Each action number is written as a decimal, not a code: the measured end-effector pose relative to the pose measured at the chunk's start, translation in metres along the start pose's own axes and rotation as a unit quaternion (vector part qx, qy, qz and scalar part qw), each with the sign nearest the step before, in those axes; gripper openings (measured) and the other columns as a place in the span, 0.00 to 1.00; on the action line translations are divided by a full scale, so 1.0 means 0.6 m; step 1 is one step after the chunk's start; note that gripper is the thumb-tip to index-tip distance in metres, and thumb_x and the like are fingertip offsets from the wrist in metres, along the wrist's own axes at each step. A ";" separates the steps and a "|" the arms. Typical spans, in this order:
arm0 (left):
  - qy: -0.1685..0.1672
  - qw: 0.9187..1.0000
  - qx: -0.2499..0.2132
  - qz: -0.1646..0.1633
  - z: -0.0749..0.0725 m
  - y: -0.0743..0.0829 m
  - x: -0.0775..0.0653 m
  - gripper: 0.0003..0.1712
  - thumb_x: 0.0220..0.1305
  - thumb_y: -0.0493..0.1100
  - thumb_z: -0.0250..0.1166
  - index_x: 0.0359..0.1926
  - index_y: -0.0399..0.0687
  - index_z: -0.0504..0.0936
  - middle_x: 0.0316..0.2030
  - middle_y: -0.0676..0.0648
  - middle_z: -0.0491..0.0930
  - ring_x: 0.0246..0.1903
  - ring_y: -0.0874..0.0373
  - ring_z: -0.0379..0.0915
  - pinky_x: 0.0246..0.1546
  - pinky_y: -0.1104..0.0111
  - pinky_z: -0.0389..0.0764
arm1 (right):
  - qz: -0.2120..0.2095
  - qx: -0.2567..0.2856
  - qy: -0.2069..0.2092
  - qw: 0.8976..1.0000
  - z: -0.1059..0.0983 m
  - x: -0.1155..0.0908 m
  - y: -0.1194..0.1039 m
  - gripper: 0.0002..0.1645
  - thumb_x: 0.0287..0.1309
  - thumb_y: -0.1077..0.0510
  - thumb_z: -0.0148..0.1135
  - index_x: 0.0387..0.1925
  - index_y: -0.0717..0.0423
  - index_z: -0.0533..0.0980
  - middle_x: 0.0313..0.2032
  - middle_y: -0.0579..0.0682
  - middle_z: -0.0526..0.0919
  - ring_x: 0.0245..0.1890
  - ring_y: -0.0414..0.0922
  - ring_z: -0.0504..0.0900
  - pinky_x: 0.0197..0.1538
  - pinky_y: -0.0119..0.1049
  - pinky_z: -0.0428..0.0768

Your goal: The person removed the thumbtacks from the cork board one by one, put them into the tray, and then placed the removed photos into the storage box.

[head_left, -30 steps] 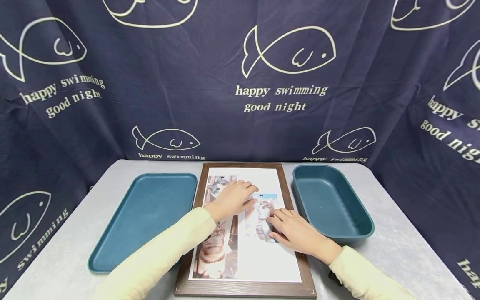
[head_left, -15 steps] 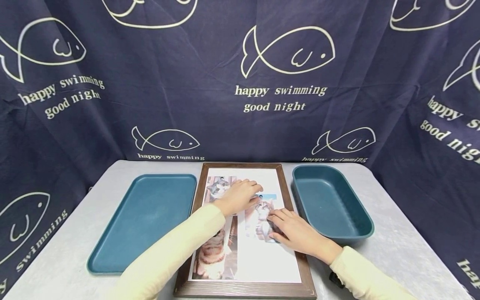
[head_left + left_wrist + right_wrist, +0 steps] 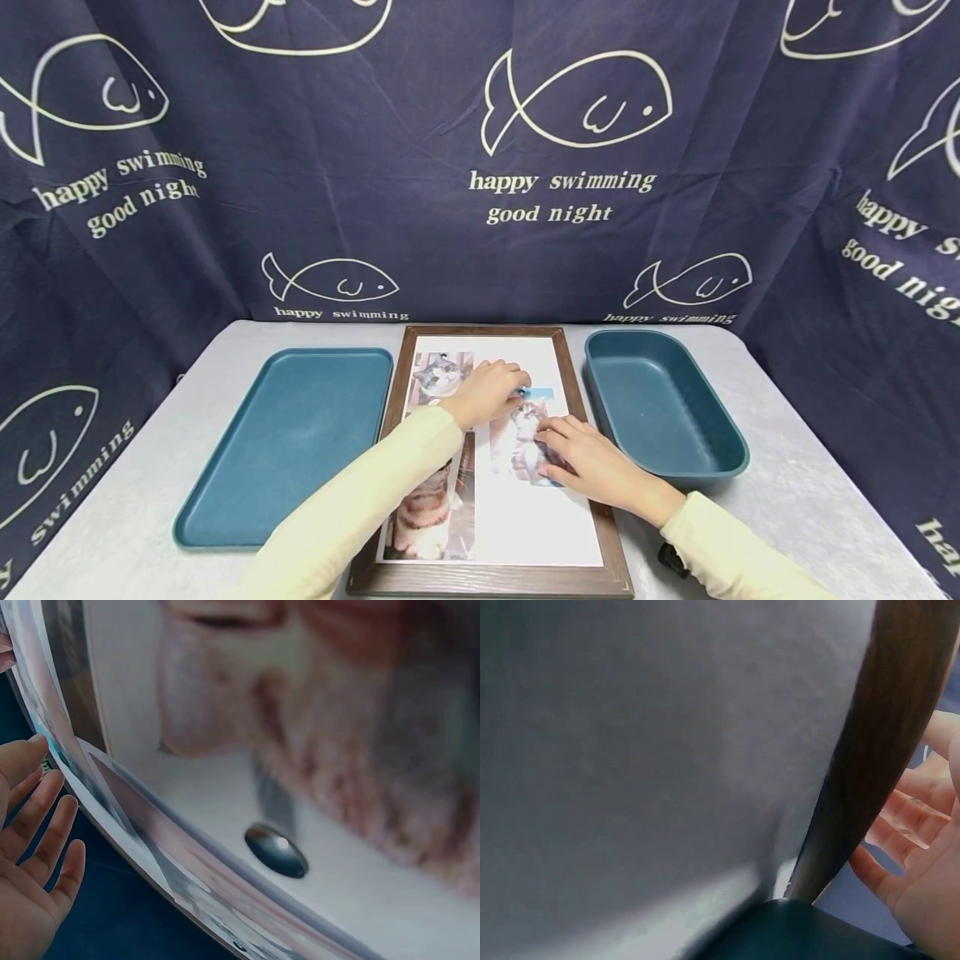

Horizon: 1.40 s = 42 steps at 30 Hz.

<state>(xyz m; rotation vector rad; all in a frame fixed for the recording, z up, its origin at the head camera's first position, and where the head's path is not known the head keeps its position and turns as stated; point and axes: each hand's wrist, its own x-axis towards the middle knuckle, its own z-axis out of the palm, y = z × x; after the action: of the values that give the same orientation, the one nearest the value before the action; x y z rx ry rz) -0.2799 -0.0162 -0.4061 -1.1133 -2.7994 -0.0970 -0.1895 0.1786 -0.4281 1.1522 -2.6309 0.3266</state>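
Observation:
A brown wooden-framed white board (image 3: 536, 529) lies on the table, bearing several cat photos. My left hand (image 3: 483, 395) is over its upper middle, fingertips at a small dark round magnet (image 3: 522, 391) at the top of the kitten photo (image 3: 527, 454). Those fingers look loosely bent and spread in the left wrist view. My right hand (image 3: 588, 458) rests with its fingertips on that photo's right side. Left of them are a grey-and-white cat photo (image 3: 438, 377), with a magnet at its top, and an orange cat photo (image 3: 423, 527), partly hidden by the left sleeve.
A flat blue tray (image 3: 292, 442) lies left of the board. To the right stands a deeper blue bin (image 3: 667, 408). Close to the left wrist camera sits a shiny dark magnet (image 3: 276, 850). A navy fish-print cloth (image 3: 420, 208) hangs around the table's back and sides.
My left hand has slid right, off the grey cat photo's side, until its fingertips meet the magnet on the kitten photo. The right hand has stayed in place.

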 end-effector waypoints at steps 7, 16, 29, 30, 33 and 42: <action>-0.012 1.000 -0.009 -0.003 0.003 -0.001 0.007 0.17 0.55 0.48 0.65 0.47 0.55 0.79 0.43 0.56 0.81 0.43 0.58 0.76 0.44 0.65 0.75 | 0.014 0.005 -0.018 1.000 -0.003 0.001 -0.002 0.25 0.54 0.44 0.60 0.48 0.55 0.76 0.50 0.49 0.76 0.52 0.45 0.72 0.51 0.44 0.73; -0.019 0.999 -0.031 0.003 0.004 -0.011 0.015 0.16 0.55 0.46 0.66 0.46 0.55 0.80 0.44 0.56 0.81 0.44 0.58 0.76 0.48 0.62 0.74 | 0.005 0.001 -0.007 1.000 -0.004 0.001 -0.002 0.24 0.53 0.45 0.61 0.47 0.55 0.76 0.49 0.49 0.76 0.51 0.45 0.72 0.50 0.43 0.73; -0.043 0.997 -0.061 0.021 0.002 -0.019 0.023 0.18 0.54 0.47 0.67 0.47 0.57 0.78 0.43 0.59 0.80 0.46 0.61 0.72 0.49 0.65 0.72 | 0.013 0.002 -0.017 1.000 -0.005 0.002 -0.003 0.24 0.54 0.45 0.60 0.48 0.55 0.76 0.49 0.48 0.76 0.51 0.44 0.72 0.51 0.43 0.73; -0.043 0.997 -0.060 0.022 0.002 -0.019 0.023 0.18 0.54 0.47 0.67 0.47 0.57 0.78 0.43 0.59 0.79 0.46 0.61 0.72 0.48 0.65 0.71 | 0.013 0.001 -0.017 1.000 -0.004 0.002 -0.003 0.24 0.54 0.45 0.60 0.48 0.55 0.76 0.49 0.48 0.76 0.51 0.44 0.72 0.51 0.43 0.73; -0.042 0.997 -0.061 0.023 0.002 -0.020 0.023 0.18 0.54 0.47 0.66 0.48 0.58 0.78 0.44 0.59 0.79 0.46 0.61 0.71 0.48 0.65 0.71 | 0.012 0.002 -0.016 1.000 -0.004 0.001 -0.002 0.24 0.54 0.45 0.61 0.48 0.54 0.76 0.49 0.48 0.76 0.51 0.44 0.72 0.51 0.43 0.73; -0.044 0.996 -0.067 0.027 0.002 -0.022 0.022 0.17 0.55 0.45 0.66 0.48 0.57 0.78 0.42 0.60 0.79 0.44 0.61 0.70 0.47 0.66 0.71 | 0.009 -0.002 -0.014 1.000 -0.001 0.001 -0.001 0.24 0.54 0.44 0.61 0.48 0.54 0.76 0.50 0.48 0.76 0.51 0.44 0.71 0.50 0.43 0.73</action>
<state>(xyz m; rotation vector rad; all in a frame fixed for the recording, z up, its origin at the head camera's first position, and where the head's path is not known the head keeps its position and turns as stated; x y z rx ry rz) -0.2985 -0.0169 -0.4053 -1.2517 -2.8729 -0.2387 -0.1895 0.1782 -0.4276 1.1416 -2.6664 0.3111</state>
